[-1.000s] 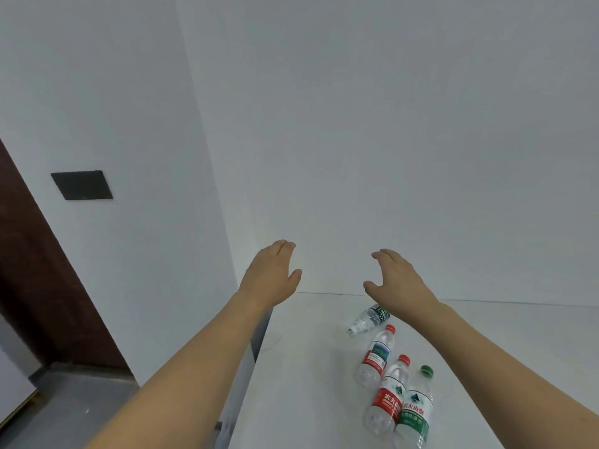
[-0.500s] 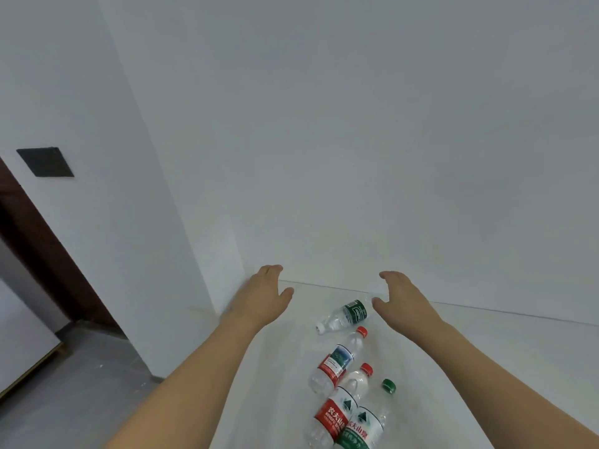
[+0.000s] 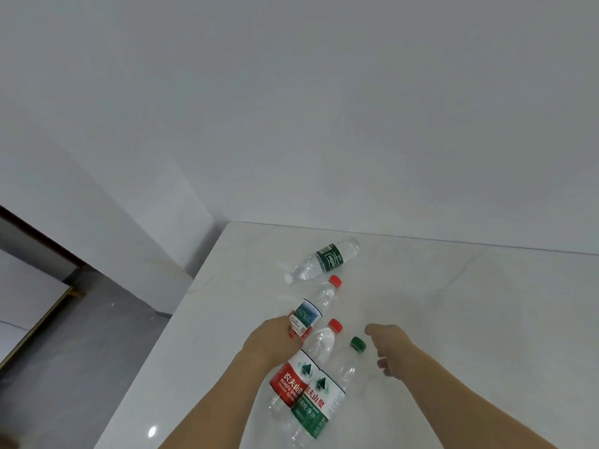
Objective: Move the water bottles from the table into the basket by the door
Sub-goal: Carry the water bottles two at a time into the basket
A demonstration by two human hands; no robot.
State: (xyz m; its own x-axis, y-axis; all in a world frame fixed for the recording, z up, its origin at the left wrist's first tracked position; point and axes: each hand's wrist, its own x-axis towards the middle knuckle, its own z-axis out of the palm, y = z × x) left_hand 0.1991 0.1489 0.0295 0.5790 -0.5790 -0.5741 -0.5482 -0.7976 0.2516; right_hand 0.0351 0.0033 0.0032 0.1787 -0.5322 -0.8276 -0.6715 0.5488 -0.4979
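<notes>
1. Head view: looking down at white table point(image 3: 486, 319) w/ four water bottles, white wall behind, grey floor point(image 3: 81, 335) showing at left
2. Lying on its side nr far edge of table: clear bottle w/ dark green label point(image 3: 324, 264), white cap pointing left, apart from the other three
3. Standing just beyond left hand: bottle w/ blue-white label point(image 3: 312, 307), red cap on top
4. Left hand point(image 3: 272, 338) pressing against lower body of that blue-label bottle, fingers hidden behind it – curling round it by the look, but full grip: cannot tell
5. Standing nearer camera, touching side by side: red-label bottle point(image 3: 301, 371) w/ red cap, and green-label bottle point(image 3: 324, 403) w/ green cap, the green one on the right
6. Left forearm crossing in front of lower part of red-label bottle
7. Right hand point(image 3: 389, 348) hovering just right of green cap, fingers loosely spread, holding nothing, not touching any bottle
8. All four bottles sitting on table; basket and door not showing in this view
</notes>
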